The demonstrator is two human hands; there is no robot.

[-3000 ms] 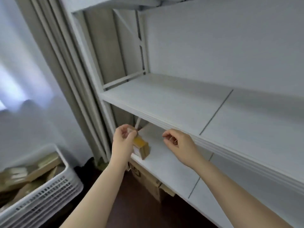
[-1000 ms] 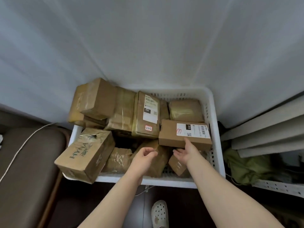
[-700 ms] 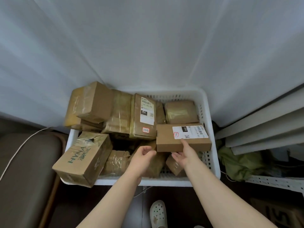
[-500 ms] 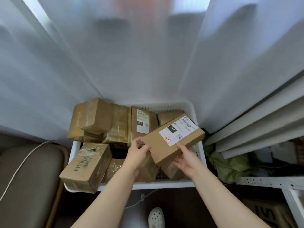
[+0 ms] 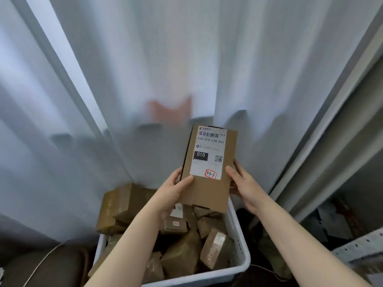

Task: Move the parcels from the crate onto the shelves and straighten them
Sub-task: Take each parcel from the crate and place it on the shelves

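Head view: parcel (image 5: 208, 172) between both hands' fingers (image 5: 233, 171).

Soft daylight through sheer curtain (image 5: 145, 59), brightest upper left; lower corners dim; slight motion blur; wide-angle bending at edges.

a dark floor (image 5: 257, 276) is seen at the bottom of the view. a white plastic crate (image 5: 238, 243) is set directly on it, close against a pale curtain. just right of the crate, a crumpled olive-green cloth (image 5: 269, 247) is laid on the floor. a thin white cable (image 5: 39, 266) is trailed at lower left over a dark cushioned surface (image 5: 24, 268). the edge of a white perforated shelf (image 5: 360, 245) is seen at far right.
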